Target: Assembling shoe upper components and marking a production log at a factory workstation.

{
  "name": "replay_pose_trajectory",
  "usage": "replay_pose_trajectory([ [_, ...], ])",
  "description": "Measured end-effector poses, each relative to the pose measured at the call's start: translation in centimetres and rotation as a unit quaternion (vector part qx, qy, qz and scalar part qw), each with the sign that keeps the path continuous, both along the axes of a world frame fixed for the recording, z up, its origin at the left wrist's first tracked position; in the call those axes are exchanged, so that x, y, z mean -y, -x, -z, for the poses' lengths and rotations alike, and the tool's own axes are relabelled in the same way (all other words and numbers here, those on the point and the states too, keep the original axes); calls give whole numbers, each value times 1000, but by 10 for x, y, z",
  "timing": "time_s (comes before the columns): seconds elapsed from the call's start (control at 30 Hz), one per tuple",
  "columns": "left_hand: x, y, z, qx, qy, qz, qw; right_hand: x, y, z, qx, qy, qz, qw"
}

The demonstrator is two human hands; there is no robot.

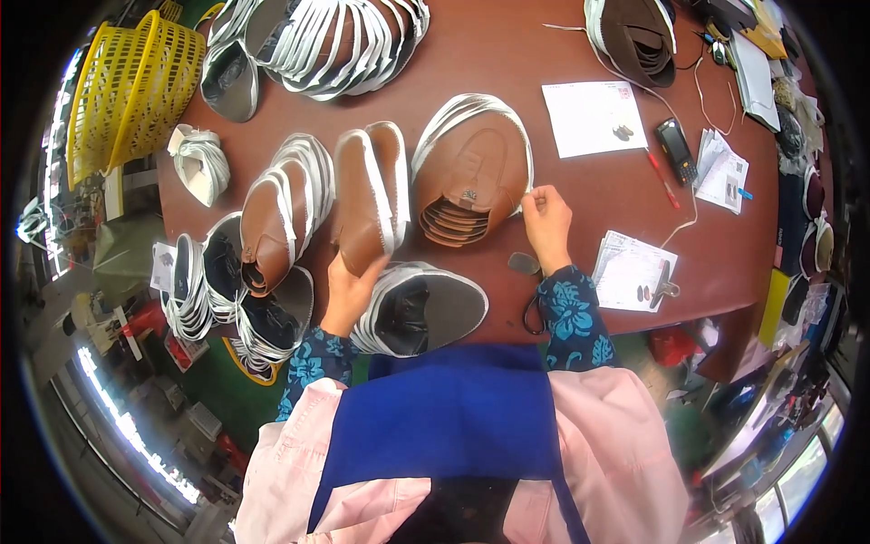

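On the red-brown table lies a nested stack of brown leather shoe uppers (pixel 480 154) with white edging. My right hand (pixel 547 225) is closed in a pinch at the right edge of this stack, by the white edging. My left hand (pixel 349 295) is closed round the near end of a brown shoe upper (pixel 355 195), its thumb on the leather. A second folded brown upper (pixel 391 172) leans close against that one. To their left is a row of brown uppers (pixel 272 213). Below, beside my left hand, lie dark grey uppers (pixel 449 311) with white edges.
Black-and-white uppers (pixel 195 295) crowd the left edge. More stacks (pixel 353 45) lie at the far side, with yellow baskets (pixel 136 91) beyond the table. At right are paper sheets (pixel 594 118), a red pen (pixel 662 178), a handheld scanner (pixel 675 150) and a clipped paper pad (pixel 630 272).
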State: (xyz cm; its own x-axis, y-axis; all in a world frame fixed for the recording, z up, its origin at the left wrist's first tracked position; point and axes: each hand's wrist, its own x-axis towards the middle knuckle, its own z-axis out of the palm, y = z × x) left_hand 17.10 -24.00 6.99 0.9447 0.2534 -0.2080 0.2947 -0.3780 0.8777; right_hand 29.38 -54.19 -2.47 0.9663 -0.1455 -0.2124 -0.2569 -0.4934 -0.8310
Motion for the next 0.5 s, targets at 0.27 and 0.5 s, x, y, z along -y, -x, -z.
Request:
replay_pose_trajectory([
  [0.27, -25, 4, -36, 99, -302, 41, 947, -3, 13, -16, -31, -70, 9, 997],
  [0.5, -113, 79, -84, -120, -503, 53, 854, -4, 17, -23, 3, -67, 32, 997],
])
